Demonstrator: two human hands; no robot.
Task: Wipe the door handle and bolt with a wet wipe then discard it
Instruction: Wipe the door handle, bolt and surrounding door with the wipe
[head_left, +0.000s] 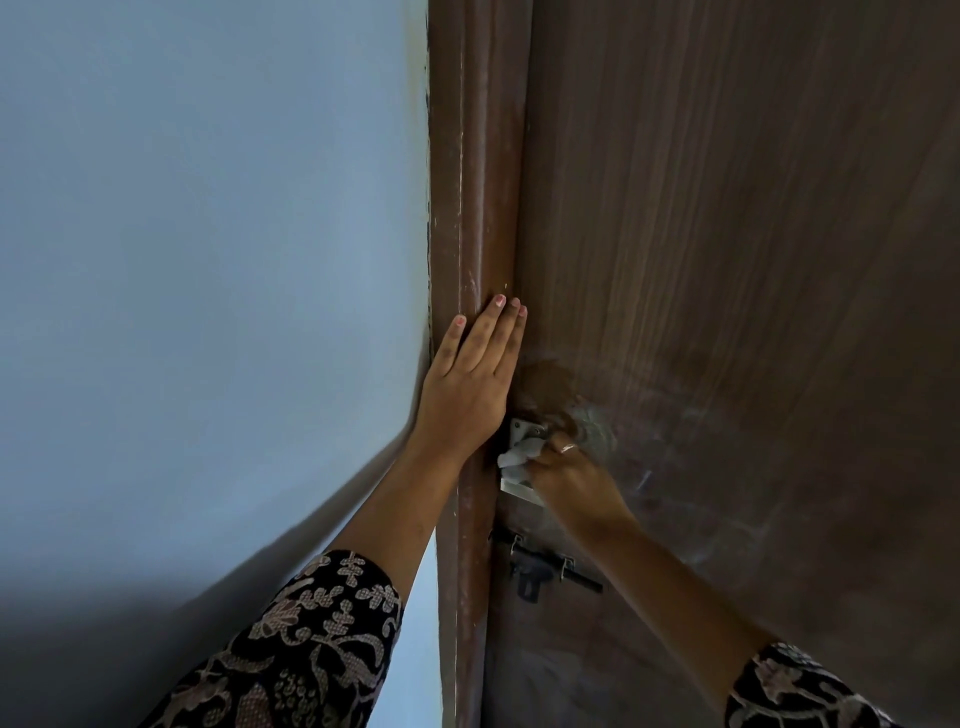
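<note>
Crumpled white wet wipe (514, 458), bunched in the right hand (566, 475) and pressed against the silver metal door handle (522, 491) at the left edge of the brown wooden door (727, 260). Right hand clamped around the wipe, fingers curled over the handle, a thin ring showing on one finger; only the handle's square mounting plate above and a strip of lever below showing past the cloth. Likely soft, light and limp, so best kept wadded in the fingertips and wrapped around the metal rather than held by a loose corner; damp too, by the task's wording, so probably a little slippery on smooth metal and apt to slide unless squeezed. Handle looking stiff and fixed, fit to bear firm rubbing. Just below, the dark metal sliding bolt (540, 566) in its bright brackets, clear of both hands and seemingly not yet reached by the wipe; narrow parts there likely needing a pinched fold of the wipe worked in. Left hand (467, 384) flat and open, fingers together, resting on the reddish-brown door frame (472, 208) beside the handle, apparently bracing. Dark floral-patterned sleeves (311, 649) on both forearms. Pale blue wall (208, 208) to the left of the frame. No bin in sight for discarding.
</note>
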